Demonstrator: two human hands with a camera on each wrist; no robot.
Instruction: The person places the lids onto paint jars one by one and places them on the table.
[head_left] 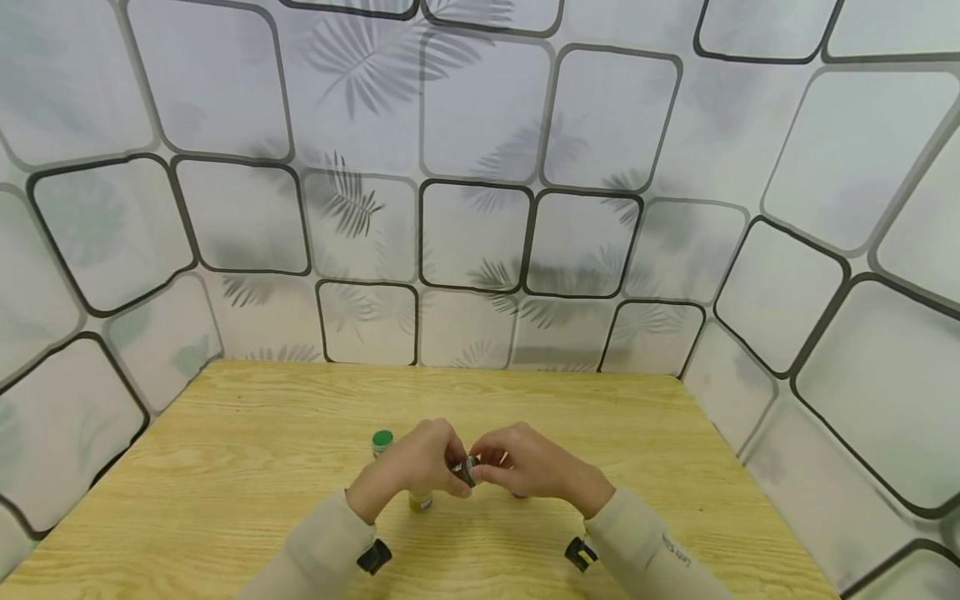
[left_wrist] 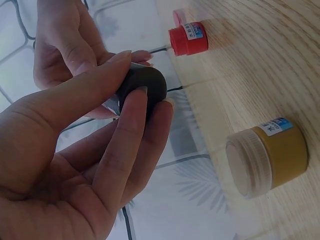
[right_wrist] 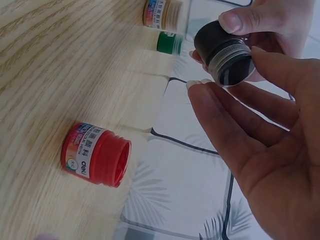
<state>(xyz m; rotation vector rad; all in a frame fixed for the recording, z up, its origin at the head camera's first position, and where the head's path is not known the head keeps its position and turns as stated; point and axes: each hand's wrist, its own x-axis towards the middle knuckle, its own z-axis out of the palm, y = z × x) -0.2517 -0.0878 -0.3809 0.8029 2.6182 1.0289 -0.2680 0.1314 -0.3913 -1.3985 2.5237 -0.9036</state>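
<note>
A person wears cream long sleeves, gently creased: the left sleeve [head_left: 311,546] nearer the left edge of the yellowish wood-grain worktop [head_left: 262,442], the right sleeve [head_left: 637,542] nearer its right edge. Small dark lettering [head_left: 677,551], hard to read, marks the right one. Blocky black devices [head_left: 374,556] sit beside both cuffs. Left hand [head_left: 422,458] and right hand [head_left: 534,463] are bare.

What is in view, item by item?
black jar with clear lid: one, black, in left hand
red jar: one, red, open, on table
pale disc: one, pinkish, by red jar
yellow jar: one, yellow, left of red jar
green jar: one, green, beyond yellow jar
table: one, yellowish wood, below hands
backdrop: one, whitish, around table
wrist devices: two, black, near sleeves
sleeves: two, cream, on arms
left hand: one, bare, holding black jar
right hand: one, bare, at clear lid
</note>
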